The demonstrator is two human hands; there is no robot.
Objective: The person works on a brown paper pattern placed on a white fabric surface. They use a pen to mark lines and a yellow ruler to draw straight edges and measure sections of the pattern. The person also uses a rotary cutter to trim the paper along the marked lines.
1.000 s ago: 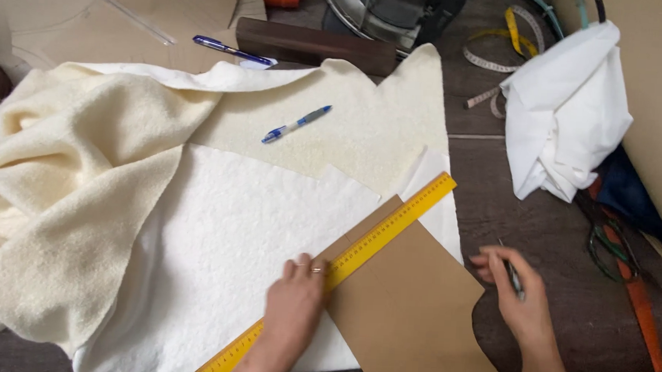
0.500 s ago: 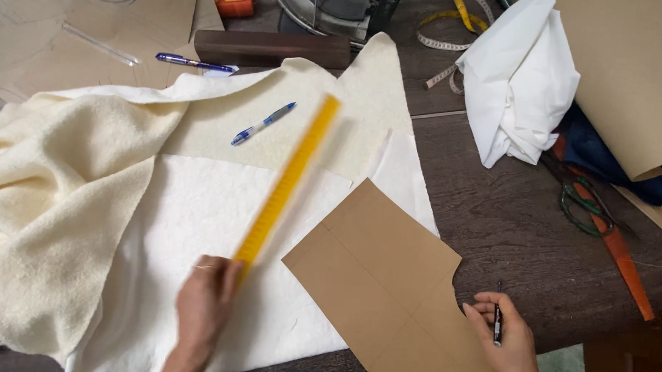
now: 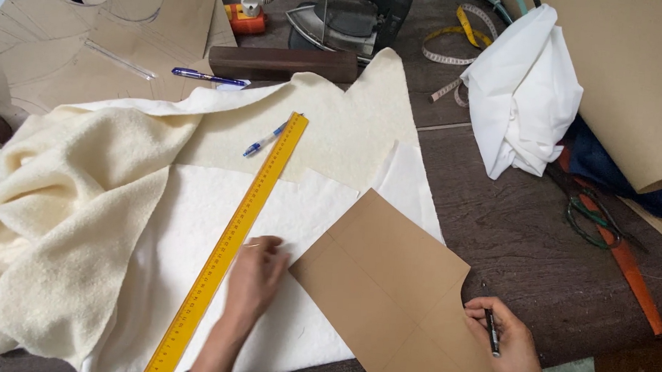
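Left hand [image 3: 254, 276] flat, grip open, pressing the yellow ruler [image 3: 230, 241] on the white fabric [image 3: 193, 224] beside the cardboard pattern [image 3: 386, 287], right hand [image 3: 507, 346] gripping a pen [image 3: 492, 332] at its edge; light pressure likely lets ruler or pattern skew.

Both forearms are bare — no sleeves reach the wrists, and no gloves cover either hand. The left hand [image 3: 254, 276] shows a thin ring on one finger. The right hand [image 3: 507, 346] is plain — no ring or watch shows.
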